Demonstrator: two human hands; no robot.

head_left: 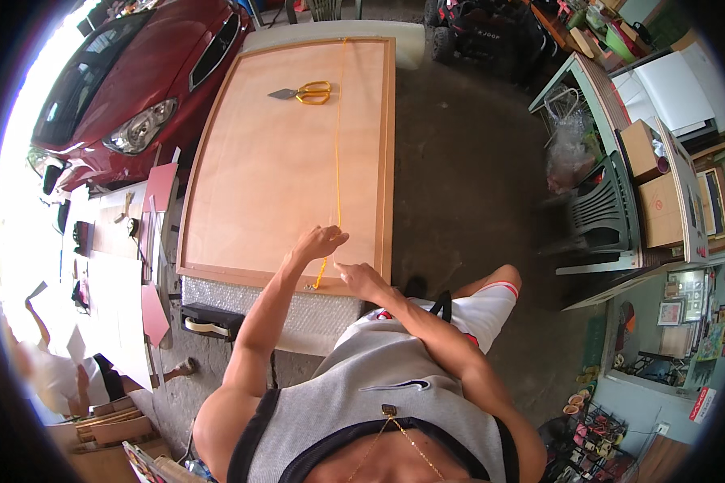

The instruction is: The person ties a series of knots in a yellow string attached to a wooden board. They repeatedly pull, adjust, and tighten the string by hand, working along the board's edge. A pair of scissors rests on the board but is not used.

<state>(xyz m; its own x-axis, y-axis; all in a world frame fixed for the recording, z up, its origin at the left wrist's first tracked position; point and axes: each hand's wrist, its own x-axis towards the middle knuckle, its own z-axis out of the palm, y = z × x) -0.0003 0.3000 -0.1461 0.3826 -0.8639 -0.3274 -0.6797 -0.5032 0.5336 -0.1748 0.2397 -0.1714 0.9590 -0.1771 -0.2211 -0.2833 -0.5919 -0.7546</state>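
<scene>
A large wooden frame with a flat panel (266, 163) lies before me. A yellow cord (338, 145) runs from its far edge to my left hand (323, 241), whose fingers are closed on it. Below that hand, a knotted or twisted stretch of cord reaches a small metal fitting (311, 287) on the near edge. My right hand (362, 281) is just right of this stretch, finger and thumb towards a faint strand; its grip is unclear. Scissors with yellow handles (314, 92) lie on the panel's far part, left of the cord.
Bubble wrap (266, 308) lies under the near edge, beside a black tape dispenser (211, 323). A red car (139, 78) stands at left. Boards and tools lie left, near another person (66, 380). A green plastic chair (604, 205) and laden table (616, 115) are at right.
</scene>
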